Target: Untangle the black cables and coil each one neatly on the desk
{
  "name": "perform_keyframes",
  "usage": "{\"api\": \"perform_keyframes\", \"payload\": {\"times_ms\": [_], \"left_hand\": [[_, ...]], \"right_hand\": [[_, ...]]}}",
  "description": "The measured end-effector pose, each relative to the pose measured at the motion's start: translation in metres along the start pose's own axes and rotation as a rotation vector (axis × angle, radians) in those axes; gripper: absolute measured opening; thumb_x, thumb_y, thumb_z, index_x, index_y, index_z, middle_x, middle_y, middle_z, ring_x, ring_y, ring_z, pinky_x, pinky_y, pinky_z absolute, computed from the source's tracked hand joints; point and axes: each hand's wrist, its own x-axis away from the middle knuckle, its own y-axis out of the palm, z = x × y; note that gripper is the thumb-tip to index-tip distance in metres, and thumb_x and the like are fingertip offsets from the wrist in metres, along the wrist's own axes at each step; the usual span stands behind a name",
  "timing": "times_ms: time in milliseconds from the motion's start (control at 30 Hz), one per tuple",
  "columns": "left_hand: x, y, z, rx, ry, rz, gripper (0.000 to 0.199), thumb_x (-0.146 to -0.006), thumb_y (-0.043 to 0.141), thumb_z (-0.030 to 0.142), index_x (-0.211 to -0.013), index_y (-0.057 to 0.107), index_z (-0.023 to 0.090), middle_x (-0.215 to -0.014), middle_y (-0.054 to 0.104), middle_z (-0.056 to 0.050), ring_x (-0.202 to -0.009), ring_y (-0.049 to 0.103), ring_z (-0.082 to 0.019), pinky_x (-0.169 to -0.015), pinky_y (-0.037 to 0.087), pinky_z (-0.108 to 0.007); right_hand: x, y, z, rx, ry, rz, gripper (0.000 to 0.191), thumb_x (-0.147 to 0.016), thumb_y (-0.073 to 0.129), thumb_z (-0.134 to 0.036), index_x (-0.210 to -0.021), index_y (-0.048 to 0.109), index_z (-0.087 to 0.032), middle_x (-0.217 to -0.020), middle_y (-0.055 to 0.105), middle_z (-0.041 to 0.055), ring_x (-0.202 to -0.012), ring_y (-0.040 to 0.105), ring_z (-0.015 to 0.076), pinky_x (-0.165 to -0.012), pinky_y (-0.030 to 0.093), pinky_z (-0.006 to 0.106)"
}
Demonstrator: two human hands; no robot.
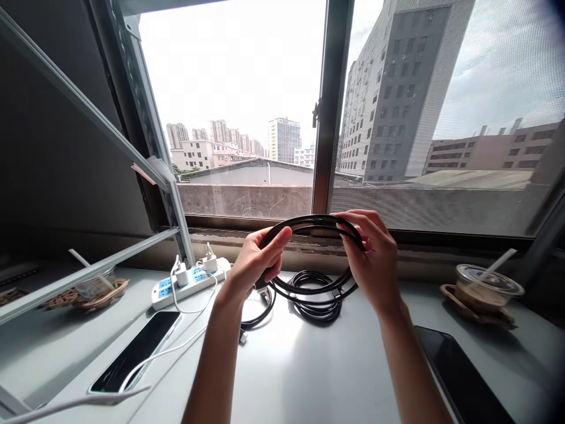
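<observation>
Both my hands hold up a looped black cable (314, 221) above the white table (300, 377). On the loop's left side, my left hand (261, 254) is closed with the thumb along the cable, and a dark connector end (261, 281) shows just under it. Opposite, my right hand (369, 250) wraps its fingers round the loop's right side. Behind and below lies a second coiled black cable (320, 315), partly covered by the held loop. Beside it, to the left, a black cable with a metal-tipped plug (243, 337) rests on the table.
A power strip (189, 285) with white chargers stands back left, near a phone (136, 353) crossed by a white cord. At right are a lidded drink cup (485, 285) and a dark phone-like device (461, 371). Metal shelf framing (88, 285) crosses the left; a window rises behind.
</observation>
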Motion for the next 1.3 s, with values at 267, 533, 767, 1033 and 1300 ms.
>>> {"api": "perform_keyframes", "payload": {"times_ms": [267,533,767,1033,1300], "left_hand": [[0.003,-0.002,0.000,-0.103,0.161,0.156,0.060,-0.072,0.065,0.057,-0.046,0.027,0.017,-0.035,0.028,0.007,-0.028,0.028,-0.002,-0.036,0.009,-0.022],[-0.002,0.000,-0.002,0.068,0.166,0.157,0.066,-0.070,0.066,0.057,-0.045,0.020,0.017,-0.038,0.018,0.008,-0.028,0.033,-0.003,-0.035,0.010,-0.021],[-0.014,0.006,-0.014,0.369,0.024,0.099,0.067,-0.069,0.067,0.058,-0.046,0.018,0.017,-0.038,0.019,0.009,-0.029,0.030,-0.001,-0.032,0.017,-0.017],[-0.014,0.023,-0.005,0.794,-0.050,0.048,0.057,-0.090,0.045,0.042,-0.045,0.019,0.019,-0.033,0.016,0.007,-0.024,0.026,-0.005,-0.027,0.015,-0.017],[-0.011,0.039,-0.011,1.057,-0.005,0.243,0.056,-0.094,0.035,0.039,-0.048,0.009,0.019,-0.035,0.012,0.007,-0.027,0.020,-0.004,-0.032,0.024,-0.017]], "right_hand": [[0.000,-0.006,-0.002,0.022,0.230,-0.116,0.021,-0.078,0.066,-0.039,-0.084,0.072,-0.020,-0.072,0.067,0.0018,-0.061,0.060,0.0140,-0.054,0.045,0.024],[-0.002,-0.018,-0.023,-0.454,0.443,-0.324,0.031,-0.077,0.068,-0.041,-0.056,0.064,-0.018,-0.050,0.057,-0.0008,-0.045,0.052,0.0097,-0.043,0.040,0.020],[-0.004,-0.015,-0.019,-0.643,0.578,-0.310,0.033,-0.082,0.060,-0.049,-0.078,0.066,-0.017,-0.061,0.062,0.0006,-0.043,0.054,0.0086,-0.036,0.042,0.018],[-0.004,-0.007,-0.017,-0.377,0.359,0.075,0.041,-0.086,0.057,-0.040,-0.125,0.051,-0.027,-0.072,0.064,-0.0024,-0.035,0.050,0.0073,-0.031,0.041,0.020],[-0.004,-0.006,-0.011,-0.419,0.498,-0.013,0.047,-0.075,0.069,-0.041,-0.114,0.057,-0.019,-0.061,0.063,-0.0040,-0.040,0.054,0.0088,-0.040,0.047,0.020]]}}
